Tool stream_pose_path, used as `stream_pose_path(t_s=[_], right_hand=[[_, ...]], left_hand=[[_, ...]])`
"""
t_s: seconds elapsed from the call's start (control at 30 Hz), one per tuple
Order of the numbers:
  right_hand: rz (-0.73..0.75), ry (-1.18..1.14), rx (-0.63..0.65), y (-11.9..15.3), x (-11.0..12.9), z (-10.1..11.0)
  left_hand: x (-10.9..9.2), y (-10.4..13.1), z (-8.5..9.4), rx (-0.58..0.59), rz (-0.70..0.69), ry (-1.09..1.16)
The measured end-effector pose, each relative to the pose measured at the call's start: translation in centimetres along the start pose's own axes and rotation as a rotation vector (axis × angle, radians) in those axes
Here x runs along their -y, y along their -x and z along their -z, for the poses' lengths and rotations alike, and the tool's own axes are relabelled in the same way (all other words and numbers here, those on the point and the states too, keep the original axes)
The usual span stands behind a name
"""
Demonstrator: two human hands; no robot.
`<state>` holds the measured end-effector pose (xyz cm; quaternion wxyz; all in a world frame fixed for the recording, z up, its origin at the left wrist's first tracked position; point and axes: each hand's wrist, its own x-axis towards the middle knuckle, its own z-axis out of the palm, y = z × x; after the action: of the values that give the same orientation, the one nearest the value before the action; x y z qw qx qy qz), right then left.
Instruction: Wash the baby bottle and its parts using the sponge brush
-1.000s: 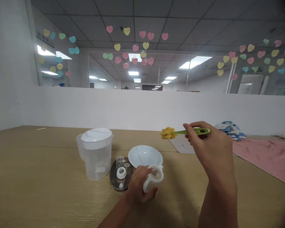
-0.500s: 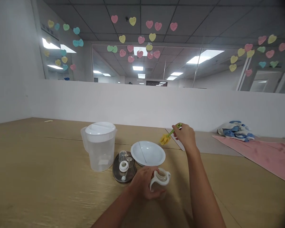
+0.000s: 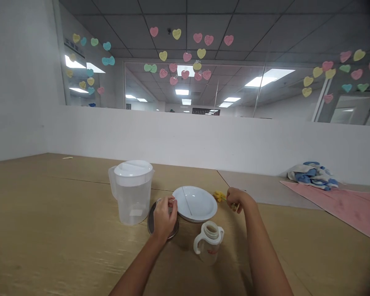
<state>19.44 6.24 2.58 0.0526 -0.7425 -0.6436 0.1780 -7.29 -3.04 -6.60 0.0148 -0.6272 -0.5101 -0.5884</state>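
Smooth white wall [image 3: 172, 137] across mid-frame; above, clear glass windows [image 3: 240, 88] showing pastel paper hearts [image 3: 229, 40] and rectangular white ceiling lights [image 3: 277, 74]; below, flat tan surface [image 3: 64, 230].

Crumpled cloth [image 3: 313, 176] at edge of pink sheet [image 3: 351, 205], heart-shaped notes [image 3: 209, 40] on window glass [image 3: 249, 45], white wall [image 3: 172, 139] below
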Motion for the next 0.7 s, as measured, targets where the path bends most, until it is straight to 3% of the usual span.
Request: stream_pose_path(t_s=[0.1,0.2,0.37,0.5,0.53,0.6,0.7], right_hand=[[-0.050,0.049,0.160,-0.7,0.2,-1.5],[-0.067,0.088,0.220,-1.0,0.5,-2.5],[0.047,0.106,0.083,0.4,2.4,-1.0],[0.305,-0.003,-0.001,1.8,6.0,-0.8],[0.390,-0.048,0.048,1.9,6.9,-1.3],[0.595,-0.127,0.303,1.7,8.3,-3.0],[0.575,-0.093,0.420,0.6,9.3,-5.6]], left_hand=[[1.1,-1.1,0.5,0.149,0.095,-0.286],[1.8,-1.4,0.5,0.333,0.170,-0.485],[1.9,-0.9,0.3,0.507,0.195,-0.658],[1.5,-0.9,0.6,0.545,0.143,-0.675],[1.3,-0.9,0.6,0.533,0.145,-0.663],[0.9,-1.0,0.7,0.482,0.162,-0.635],[0.6,-1.3,0.7,0.385,0.195,-0.609]])
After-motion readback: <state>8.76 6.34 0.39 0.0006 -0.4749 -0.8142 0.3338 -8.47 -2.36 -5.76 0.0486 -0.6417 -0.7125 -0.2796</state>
